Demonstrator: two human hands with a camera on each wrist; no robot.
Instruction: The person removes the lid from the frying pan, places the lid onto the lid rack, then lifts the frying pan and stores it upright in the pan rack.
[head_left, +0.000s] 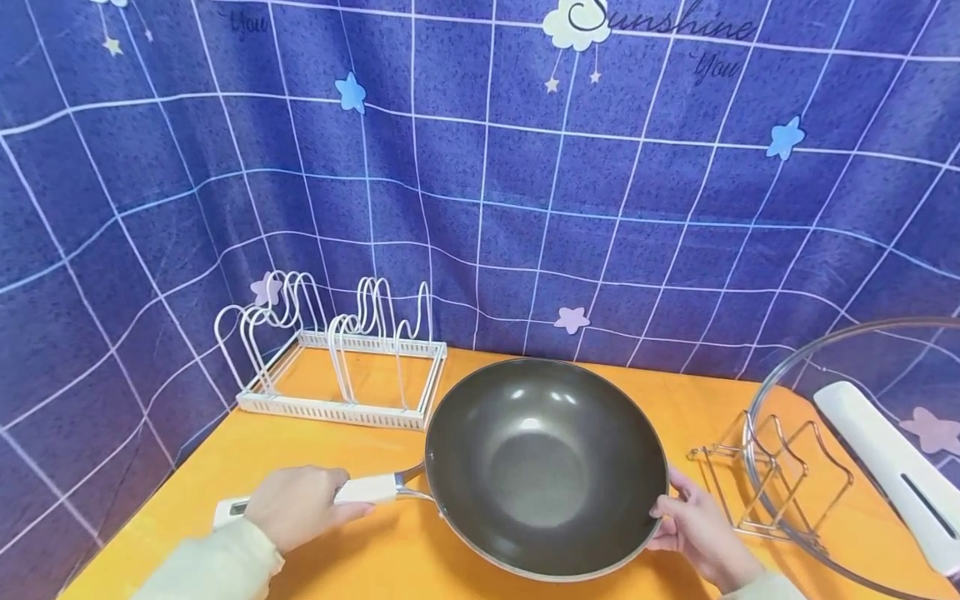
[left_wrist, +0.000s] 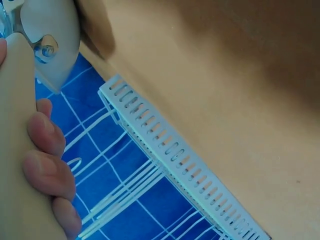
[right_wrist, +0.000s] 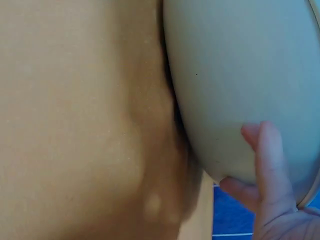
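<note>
A dark-coated wok (head_left: 540,467) with a pale outside sits low in the middle of the head view, its hollow facing up. My left hand (head_left: 298,506) grips its white handle (head_left: 367,490); the left wrist view shows the fingers (left_wrist: 47,172) curled round that handle. At the opposite side my right hand (head_left: 693,527) holds the rim, thumb on the edge and the other fingers underneath. In the right wrist view those fingers (right_wrist: 270,155) lie against the pale outer wall (right_wrist: 235,85) of the wok.
Behind the left hand stands a white rack (head_left: 330,411) with upright wire loops. To the right, a glass lid (head_left: 753,433) with a long white handle (head_left: 885,467) leans in a metal wire stand (head_left: 780,475). A blue checked curtain (head_left: 525,208) hangs behind the orange table (head_left: 360,554).
</note>
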